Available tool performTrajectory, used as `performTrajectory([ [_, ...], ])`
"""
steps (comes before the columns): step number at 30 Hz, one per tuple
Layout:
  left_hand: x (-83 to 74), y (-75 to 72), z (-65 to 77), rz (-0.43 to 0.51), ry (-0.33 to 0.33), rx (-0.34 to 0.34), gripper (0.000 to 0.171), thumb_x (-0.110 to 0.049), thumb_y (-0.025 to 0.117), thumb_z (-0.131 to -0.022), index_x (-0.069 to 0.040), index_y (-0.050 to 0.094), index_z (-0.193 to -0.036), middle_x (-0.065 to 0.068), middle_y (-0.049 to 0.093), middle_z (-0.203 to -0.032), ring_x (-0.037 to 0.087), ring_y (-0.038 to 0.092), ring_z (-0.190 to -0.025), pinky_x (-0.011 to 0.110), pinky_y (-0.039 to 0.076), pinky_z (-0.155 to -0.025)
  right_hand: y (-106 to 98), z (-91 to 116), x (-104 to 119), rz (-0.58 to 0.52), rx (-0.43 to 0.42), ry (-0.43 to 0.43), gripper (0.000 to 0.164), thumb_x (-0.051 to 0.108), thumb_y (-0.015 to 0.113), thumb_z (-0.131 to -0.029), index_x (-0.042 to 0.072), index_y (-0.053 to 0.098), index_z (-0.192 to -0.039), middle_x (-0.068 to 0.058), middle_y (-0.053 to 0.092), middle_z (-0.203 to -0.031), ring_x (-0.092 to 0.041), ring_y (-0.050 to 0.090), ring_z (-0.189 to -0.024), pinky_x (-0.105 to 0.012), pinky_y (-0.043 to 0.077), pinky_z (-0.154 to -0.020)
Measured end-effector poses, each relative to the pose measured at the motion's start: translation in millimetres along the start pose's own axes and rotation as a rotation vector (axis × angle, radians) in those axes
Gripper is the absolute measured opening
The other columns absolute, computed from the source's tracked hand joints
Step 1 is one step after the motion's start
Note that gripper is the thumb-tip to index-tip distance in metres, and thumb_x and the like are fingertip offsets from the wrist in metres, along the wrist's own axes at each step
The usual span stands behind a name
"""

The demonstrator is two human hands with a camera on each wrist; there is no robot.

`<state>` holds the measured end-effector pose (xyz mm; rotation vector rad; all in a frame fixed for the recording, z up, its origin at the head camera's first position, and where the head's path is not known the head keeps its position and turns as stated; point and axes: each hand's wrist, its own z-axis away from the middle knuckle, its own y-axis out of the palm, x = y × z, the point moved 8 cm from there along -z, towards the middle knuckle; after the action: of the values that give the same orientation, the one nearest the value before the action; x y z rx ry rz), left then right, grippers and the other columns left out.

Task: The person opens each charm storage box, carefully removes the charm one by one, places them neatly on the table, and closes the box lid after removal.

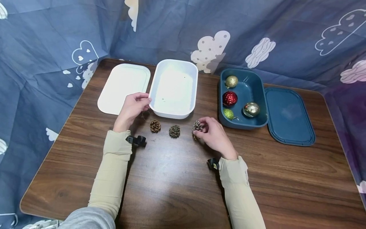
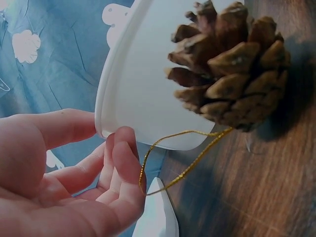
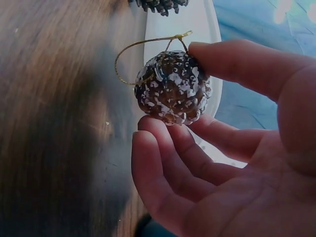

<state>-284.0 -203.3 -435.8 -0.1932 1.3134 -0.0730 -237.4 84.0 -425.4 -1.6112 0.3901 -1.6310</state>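
In the head view my right hand (image 1: 213, 135) pinches a white-frosted pine cone (image 3: 173, 89) between thumb and fingertips. A gold cord loop (image 3: 118, 64) hangs from that cone. My left hand (image 1: 132, 109) grips the near left corner of the white container (image 1: 172, 114), thumb and fingertips at its rim. Close to this hand, a brown pine cone (image 1: 155, 126) with a gold loop (image 2: 180, 177) lies on the table. Another, darker pine cone (image 1: 174, 131) sits between the brown one and my right hand. Inside the white container only a few tiny dark specks show.
A white lid (image 1: 123, 87) lies left of the white container. To the right stands a blue container (image 1: 243, 124) holding several ornaments, among them a red ball (image 1: 230, 98) and a gold ball (image 1: 251, 109). Beside it lies a blue lid (image 1: 290, 116). A patterned curtain (image 1: 171, 28) hangs behind the table.
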Motion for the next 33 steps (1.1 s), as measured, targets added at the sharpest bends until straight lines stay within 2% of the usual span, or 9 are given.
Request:
performTrajectory([
  [16,-0.8,-0.6,0.8,0.000,0.003,0.002,0.034,-0.009,0.059,-0.093,0.008,0.058,-0.123,0.004,0.063,-0.088,0.005,0.058,-0.066,0.017,0.053,-0.066,4.1,-1.0,-0.2,0.055,-0.006,-0.018,0.048,0.025,0.071,-0.084,0.001,0.058,-0.123,-0.013,0.060,-0.107,-0.023,0.057,-0.090,-0.035,0.047,-0.079],
  [33,-0.4,-0.1,-0.1,-0.003,0.001,-0.002,0.034,-0.010,0.059,-0.093,0.007,0.058,-0.123,0.002,0.062,-0.086,0.005,0.057,-0.067,0.017,0.053,-0.066,10.7,-1.5,2.6,0.074,-0.016,-0.023,0.048,0.028,0.071,-0.084,0.002,0.058,-0.123,-0.012,0.059,-0.105,-0.023,0.055,-0.088,-0.035,0.046,-0.079],
])
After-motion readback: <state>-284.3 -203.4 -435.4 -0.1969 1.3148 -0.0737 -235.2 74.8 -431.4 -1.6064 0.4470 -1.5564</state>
